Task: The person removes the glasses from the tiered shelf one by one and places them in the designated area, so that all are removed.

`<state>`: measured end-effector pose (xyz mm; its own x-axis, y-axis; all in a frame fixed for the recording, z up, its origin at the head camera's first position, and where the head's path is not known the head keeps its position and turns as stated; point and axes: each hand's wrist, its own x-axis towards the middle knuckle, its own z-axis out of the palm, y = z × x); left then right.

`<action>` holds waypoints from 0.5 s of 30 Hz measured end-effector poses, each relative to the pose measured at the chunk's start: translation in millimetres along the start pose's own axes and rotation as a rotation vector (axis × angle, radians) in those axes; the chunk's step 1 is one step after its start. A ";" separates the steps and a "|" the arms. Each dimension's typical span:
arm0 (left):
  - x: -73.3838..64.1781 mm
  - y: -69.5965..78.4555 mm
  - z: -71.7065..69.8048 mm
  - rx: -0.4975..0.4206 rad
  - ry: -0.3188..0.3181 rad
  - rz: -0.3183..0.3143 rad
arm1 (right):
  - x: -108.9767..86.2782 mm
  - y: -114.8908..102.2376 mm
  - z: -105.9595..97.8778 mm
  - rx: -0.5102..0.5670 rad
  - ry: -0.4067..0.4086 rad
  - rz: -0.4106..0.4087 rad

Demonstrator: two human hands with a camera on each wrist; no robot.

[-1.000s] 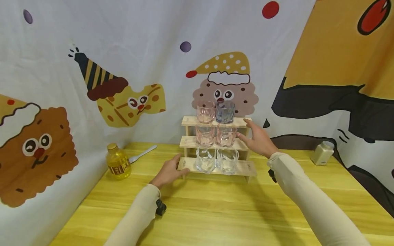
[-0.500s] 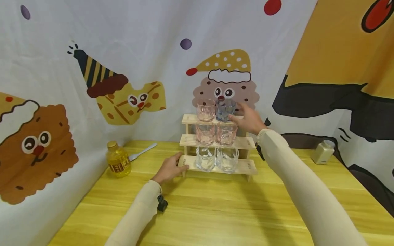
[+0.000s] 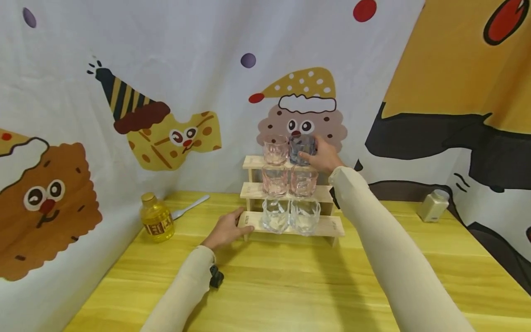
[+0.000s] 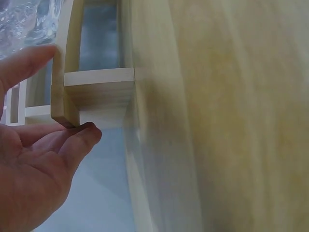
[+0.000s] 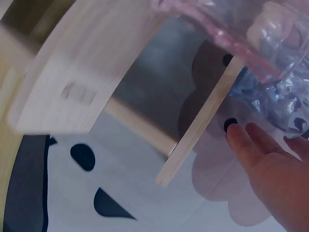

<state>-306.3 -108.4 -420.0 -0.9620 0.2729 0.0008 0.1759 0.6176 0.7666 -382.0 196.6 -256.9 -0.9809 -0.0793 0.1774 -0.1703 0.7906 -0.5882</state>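
Observation:
A three-step wooden rack (image 3: 248,190) stands against the back wall with several faceted glasses on it. On its top step, a blue glass (image 3: 296,148) sits right of a pink glass (image 3: 275,151). My right hand (image 3: 326,157) grips the blue glass from the right, its thumb across the front; the right wrist view has its fingers beside the blue glass (image 5: 285,104). My left hand (image 3: 226,229) holds the left end of the bottom step, thumb above and fingers below the board's end (image 4: 67,108). Two pink glasses (image 3: 274,180) fill the middle step, two clear glasses (image 3: 275,216) the lowest.
An oil bottle (image 3: 157,219) with a yellow cap stands at the left, with a light-coloured utensil (image 3: 191,206) lying behind it. At the far right is a small white-capped jar (image 3: 433,206). A cartoon-printed cloth (image 3: 186,55) rises behind the wooden table (image 3: 265,281).
My right hand has moved left and up from the rack's right side and taken hold of the blue glass. The left hand stays at the bottom step.

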 end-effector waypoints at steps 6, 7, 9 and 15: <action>1.8 2.4 -0.4 0.008 -0.010 -0.010 | 11.3 -6.3 3.5 -0.001 0.017 0.015; 2.1 2.6 -0.9 0.007 -0.012 -0.011 | 13.9 -6.7 4.0 -0.001 0.020 0.012; 3.5 2.4 -1.7 0.011 -0.011 -0.011 | 18.9 -6.6 5.5 0.009 0.031 0.007; 6.0 2.2 -3.4 0.023 -0.020 -0.014 | 26.7 -3.6 10.4 0.069 0.067 0.028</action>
<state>-312.5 -107.8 -416.1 -0.9600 0.2789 -0.0230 0.1674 0.6379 0.7517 -408.5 185.4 -258.3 -0.9773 -0.0150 0.2113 -0.1512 0.7480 -0.6462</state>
